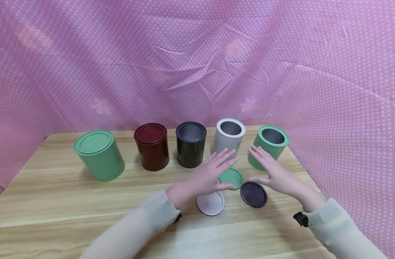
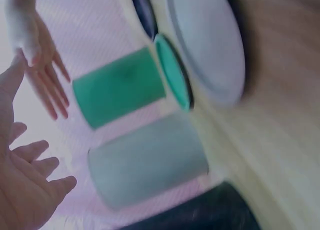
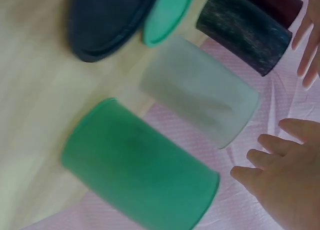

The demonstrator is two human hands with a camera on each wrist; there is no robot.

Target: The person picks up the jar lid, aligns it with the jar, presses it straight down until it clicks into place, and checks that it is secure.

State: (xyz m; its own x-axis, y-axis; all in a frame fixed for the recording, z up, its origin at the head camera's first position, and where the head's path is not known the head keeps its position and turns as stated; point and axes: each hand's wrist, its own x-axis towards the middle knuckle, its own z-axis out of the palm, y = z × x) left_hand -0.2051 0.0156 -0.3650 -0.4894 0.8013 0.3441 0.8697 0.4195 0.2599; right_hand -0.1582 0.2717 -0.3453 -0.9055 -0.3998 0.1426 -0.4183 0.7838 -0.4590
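Above the table, my left hand [image 1: 207, 176] is held in the air with its fingers extended, over the white lid [image 1: 211, 204] and green lid [image 1: 231, 178]. My right hand [image 1: 276, 175] hovers near the right green can [image 1: 264, 153] and the black lid [image 1: 254, 194], fingers spread. Nothing is in either hand. The three lids lie flat on the wood. Behind the hands stand a white can [image 1: 229, 138] and that green can, both without lids, showing dark insides. Left of them is an uncovered black can [image 1: 191, 149].
A dark red can [image 1: 153, 151] and a larger-looking green can [image 1: 101, 158], both lidded, stand on the left of the wooden table [image 1: 71, 216]. A pink dotted cloth [image 1: 197, 64] hangs behind and along the sides.
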